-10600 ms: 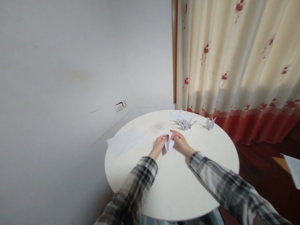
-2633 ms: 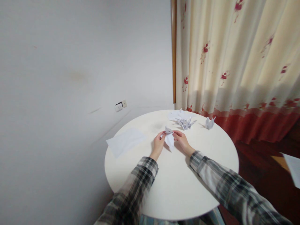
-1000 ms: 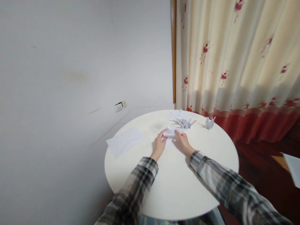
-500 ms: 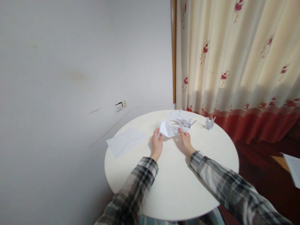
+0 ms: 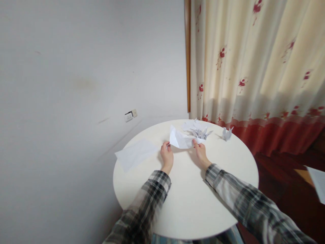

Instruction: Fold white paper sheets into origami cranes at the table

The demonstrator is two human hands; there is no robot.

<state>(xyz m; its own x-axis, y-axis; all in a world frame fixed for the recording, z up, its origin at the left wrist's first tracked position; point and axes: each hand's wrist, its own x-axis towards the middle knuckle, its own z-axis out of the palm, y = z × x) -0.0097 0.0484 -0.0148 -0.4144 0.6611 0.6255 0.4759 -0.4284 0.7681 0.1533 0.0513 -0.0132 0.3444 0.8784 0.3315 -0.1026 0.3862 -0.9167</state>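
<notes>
A creased, partly folded sheet of white paper (image 5: 180,140) is held up between my two hands, just above the round white table (image 5: 195,203). My left hand (image 5: 167,156) pinches its left edge near the lower corner. On the right side, my right hand (image 5: 201,153) grips the paper with the thumb on top; the fingers beneath are hidden. Right behind the paper lies a cluster of folded white paper pieces (image 5: 200,132) with pointed tips.
A flat white sheet (image 5: 137,154) lies at the table's left, its corner past the edge. One folded paper figure (image 5: 226,134) stands at the far right. The wall with a socket (image 5: 128,117) borders the left; a curtain (image 5: 254,84) hangs behind.
My left hand has moved slightly left, and the paper's left part is spread wider and stands higher. My right hand has stayed in place.
</notes>
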